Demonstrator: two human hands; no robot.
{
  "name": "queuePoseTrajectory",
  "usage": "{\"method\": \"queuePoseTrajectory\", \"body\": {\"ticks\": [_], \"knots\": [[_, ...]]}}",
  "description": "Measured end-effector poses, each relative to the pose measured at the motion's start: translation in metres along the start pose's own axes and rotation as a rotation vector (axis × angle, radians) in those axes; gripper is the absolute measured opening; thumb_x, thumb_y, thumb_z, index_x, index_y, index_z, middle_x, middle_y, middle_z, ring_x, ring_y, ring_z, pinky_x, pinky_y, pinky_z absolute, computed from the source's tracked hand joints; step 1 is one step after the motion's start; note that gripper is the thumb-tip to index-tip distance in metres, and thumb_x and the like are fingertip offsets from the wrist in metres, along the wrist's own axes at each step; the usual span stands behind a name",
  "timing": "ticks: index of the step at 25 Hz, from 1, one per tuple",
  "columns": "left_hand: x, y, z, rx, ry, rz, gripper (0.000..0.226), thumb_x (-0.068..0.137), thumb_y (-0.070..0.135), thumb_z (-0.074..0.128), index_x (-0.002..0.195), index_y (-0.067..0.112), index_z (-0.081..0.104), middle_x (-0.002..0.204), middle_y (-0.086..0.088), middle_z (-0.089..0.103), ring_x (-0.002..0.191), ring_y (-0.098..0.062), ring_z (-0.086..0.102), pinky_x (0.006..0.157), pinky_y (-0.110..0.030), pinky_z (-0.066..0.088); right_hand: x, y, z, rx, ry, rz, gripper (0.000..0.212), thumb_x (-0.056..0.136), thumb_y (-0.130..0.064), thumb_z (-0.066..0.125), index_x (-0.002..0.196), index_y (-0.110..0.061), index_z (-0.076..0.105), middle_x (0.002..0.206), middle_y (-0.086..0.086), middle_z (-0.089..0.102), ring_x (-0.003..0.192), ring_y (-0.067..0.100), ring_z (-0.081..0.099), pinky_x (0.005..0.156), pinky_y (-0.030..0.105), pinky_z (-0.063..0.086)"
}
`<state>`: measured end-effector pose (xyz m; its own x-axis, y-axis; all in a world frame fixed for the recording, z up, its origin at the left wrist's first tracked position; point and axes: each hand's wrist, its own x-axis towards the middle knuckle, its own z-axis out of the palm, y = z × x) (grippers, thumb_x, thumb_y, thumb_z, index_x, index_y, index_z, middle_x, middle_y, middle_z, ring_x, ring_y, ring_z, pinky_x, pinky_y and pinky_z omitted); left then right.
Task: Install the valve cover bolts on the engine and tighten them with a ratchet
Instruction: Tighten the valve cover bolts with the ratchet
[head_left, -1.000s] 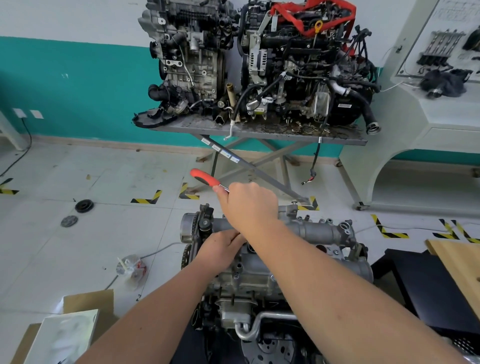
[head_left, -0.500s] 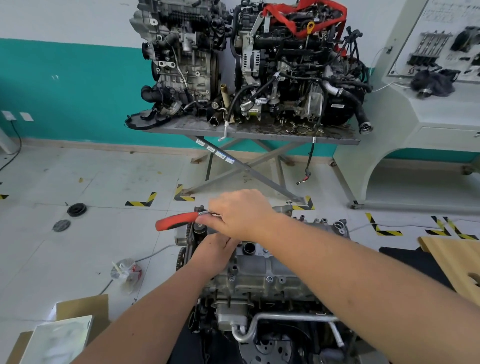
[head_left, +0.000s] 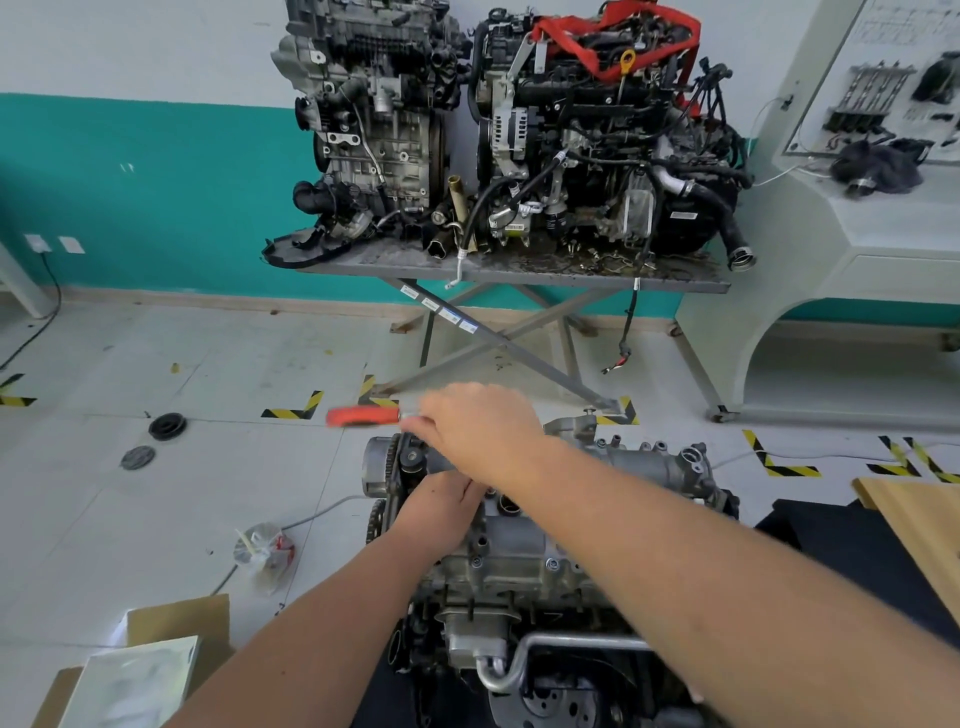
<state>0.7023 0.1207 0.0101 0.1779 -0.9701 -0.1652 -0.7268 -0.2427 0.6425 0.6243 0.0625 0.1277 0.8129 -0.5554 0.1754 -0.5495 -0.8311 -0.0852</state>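
- two bare hands are over the engine (head_left: 519, 551) that sits low in the foreground, both reaching in toward its far left end.
- right hand (head_left: 480, 431) is wrapped over the ratchet (head_left: 363, 416), fingers curled down around the shaft just where the red grip ends.
- red handle pokes out to the left of that fist, roughly level, blurred, hanging past the engine's edge with the tiled floor (head_left: 156, 493) behind it.
- ratchet head and any bolt are hidden under the right hand, so where the socket sits, can't tell.
- left hand (head_left: 441, 506) lies just below the right one, on top of the valve cover (head_left: 511, 538) near the timing-gear end; its fingertips are tucked beneath the right hand, so pinching or pressing, can't tell.
- valve cover itself sits on the engine, grey cast metal, a round open hole showing just right of the left hand.
- beyond, a scissor-leg metal table (head_left: 519, 273) carries two more engines, one bare (head_left: 374, 124), one with a red strap (head_left: 613, 140).
- down at lower left, a cardboard box (head_left: 176, 618) and a crumpled plastic bag (head_left: 265, 553) on the floor.
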Motion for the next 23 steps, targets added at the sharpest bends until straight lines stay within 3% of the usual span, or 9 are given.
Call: {"method": "queuePoseTrajectory", "body": {"ticks": [3,5,7,10,15,17,19,21,23], "knots": [[-0.003,0.002,-0.001,0.007,0.024,0.033,0.031,0.105,0.034,0.04,0.099,0.014,0.063,0.094,-0.004,0.066,0.087,-0.02,0.059,0.075,-0.036,0.046,-0.003,0.02,-0.015,-0.104,-0.081,-0.482,0.045,0.099,-0.056,0.04,0.09,-0.017,0.063,0.085,-0.004,0.052,0.076,0.013,0.04,0.059,0.031,0.038],[-0.004,0.003,-0.001,0.024,0.009,0.08,0.029,0.105,0.032,0.04,0.111,0.013,0.061,0.105,-0.006,0.064,0.096,-0.021,0.058,0.081,-0.034,0.046,-0.006,0.031,-0.018,-0.124,-0.042,-0.623,0.047,0.098,-0.054,0.042,0.087,-0.014,0.065,0.086,0.002,0.057,0.075,0.016,0.041,0.059,0.032,0.038],[-0.003,0.004,-0.002,-0.001,-0.008,0.094,0.027,0.106,0.029,0.041,0.106,0.011,0.061,0.098,-0.007,0.065,0.086,-0.019,0.057,0.074,-0.034,0.045,-0.011,0.029,-0.017,-0.061,-0.053,-0.485,0.043,0.1,-0.055,0.041,0.083,-0.021,0.06,0.08,-0.006,0.053,0.074,0.016,0.047,0.057,0.029,0.035],[-0.003,0.004,-0.003,-0.021,-0.01,0.027,0.042,0.105,0.034,0.041,0.07,0.013,0.05,0.062,0.0,0.053,0.056,-0.012,0.045,0.053,-0.03,0.032,-0.013,0.014,-0.004,0.02,0.024,-0.075,0.045,0.099,-0.063,0.034,0.075,-0.028,0.046,0.067,-0.011,0.042,0.067,0.016,0.05,0.051,0.027,0.028],[0.0,0.003,0.0,-0.07,-0.005,-0.047,0.045,0.098,0.024,0.044,0.056,0.024,0.031,0.048,0.011,0.038,0.046,-0.006,0.034,0.053,-0.029,0.028,-0.004,-0.004,0.006,0.218,0.1,0.54,0.046,0.102,-0.056,0.036,0.073,-0.022,0.048,0.063,-0.003,0.042,0.059,0.021,0.044,0.05,0.03,0.027],[0.0,0.004,0.0,0.044,0.03,-0.095,0.044,0.099,0.02,0.045,0.061,0.033,0.027,0.059,0.015,0.036,0.052,-0.002,0.033,0.057,-0.023,0.034,-0.004,-0.01,0.009,0.189,0.107,0.468,0.043,0.103,-0.051,0.035,0.088,-0.019,0.058,0.064,-0.003,0.039,0.064,0.025,0.047,0.056,0.033,0.033],[-0.003,0.006,-0.001,0.087,0.04,-0.133,0.044,0.101,0.019,0.046,0.07,0.04,0.021,0.07,0.021,0.034,0.06,0.006,0.034,0.064,-0.016,0.039,-0.008,-0.017,0.01,0.119,0.095,0.255,0.042,0.105,-0.049,0.033,0.1,-0.018,0.061,0.07,-0.002,0.044,0.068,0.025,0.047,0.059,0.035,0.036],[-0.002,0.006,0.0,0.081,0.002,-0.126,0.043,0.102,0.021,0.044,0.071,0.041,0.021,0.072,0.022,0.036,0.062,0.005,0.038,0.063,-0.015,0.039,-0.01,-0.017,0.007,0.069,0.037,0.111,0.039,0.105,-0.049,0.033,0.099,-0.02,0.058,0.078,-0.002,0.052,0.07,0.022,0.049,0.059,0.034,0.039],[0.0,0.005,0.0,0.059,-0.014,-0.067,0.038,0.103,0.026,0.041,0.067,0.036,0.033,0.067,0.016,0.043,0.063,-0.006,0.045,0.061,-0.028,0.04,-0.008,-0.008,-0.002,0.169,-0.053,0.157,0.034,0.105,-0.045,0.036,0.085,-0.021,0.05,0.077,-0.002,0.057,0.068,0.019,0.056,0.057,0.034,0.046]]}}
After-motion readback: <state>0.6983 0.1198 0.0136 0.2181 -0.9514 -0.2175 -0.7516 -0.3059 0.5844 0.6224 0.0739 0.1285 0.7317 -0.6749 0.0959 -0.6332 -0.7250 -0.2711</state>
